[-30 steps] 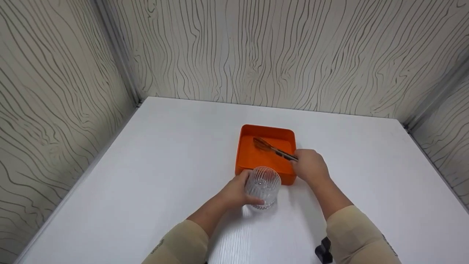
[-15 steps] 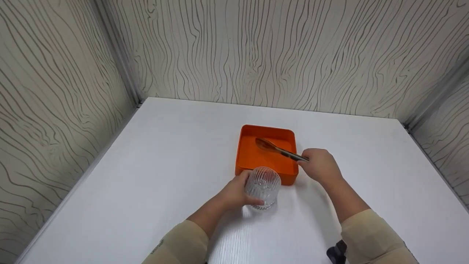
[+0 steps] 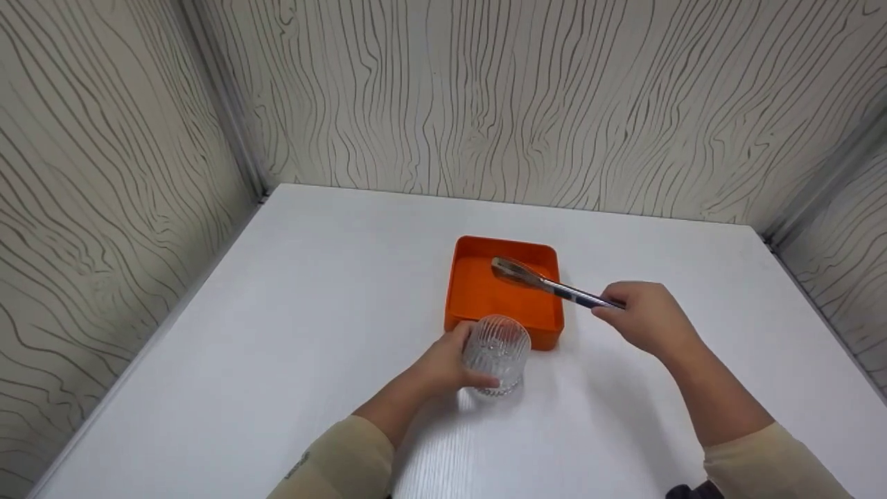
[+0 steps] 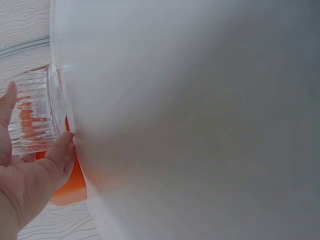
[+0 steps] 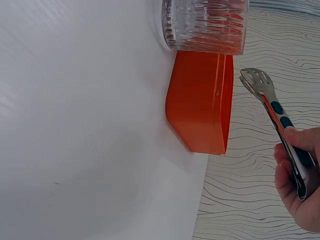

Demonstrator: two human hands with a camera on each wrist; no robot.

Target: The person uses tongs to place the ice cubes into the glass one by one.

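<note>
My left hand [image 3: 443, 364] grips a clear ribbed glass [image 3: 497, 355] that stands on the table against the near side of an orange square box [image 3: 547, 338]. In the left wrist view, thumb and fingers lie along the side of the glass [image 4: 32, 112]. To the right of the box, my right hand [image 3: 644, 315] holds metal serving tongs [image 3: 558, 288] by the handle end. Their heads hang over the box. From the right wrist view, the tongs [image 5: 280, 117] have a slotted, fork-like head, dark pads on the arm, and sit above the box's rim.
A white table [image 3: 332, 277] spreads around the box. Wood-grain patterned panels [image 3: 443, 97] rise behind it and at both sides. Part of a black object [image 3: 693, 492] shows beside the right sleeve at the lower edge.
My right hand has moved to the right, drawing the tongs' handle out beyond the box's right side. The tongs' heads shifted slightly right. My left hand and the glass have not moved.
</note>
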